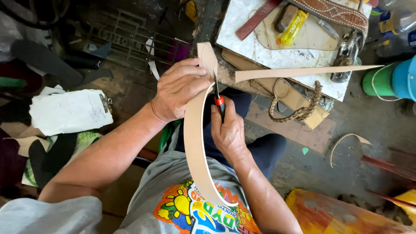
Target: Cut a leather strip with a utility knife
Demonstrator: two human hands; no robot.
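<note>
Matt tan leather, smooth-faced, in the long curved strip (193, 143) pinched by the left hand (180, 89); glossy red plastic and dark metal in the knife (219, 100) gripped by the right hand (228, 130). Scratched, stained white board (277, 56), rough at the edges. Braided leather cord (303, 108), crumpled white paper (69, 110), printed grey cotton shirt (190, 208).

A flat yellow packet (293, 28) lies on the white slab beyond the right hand (228, 130), a labelled clear plastic bottle (396, 21) farther right.
</note>
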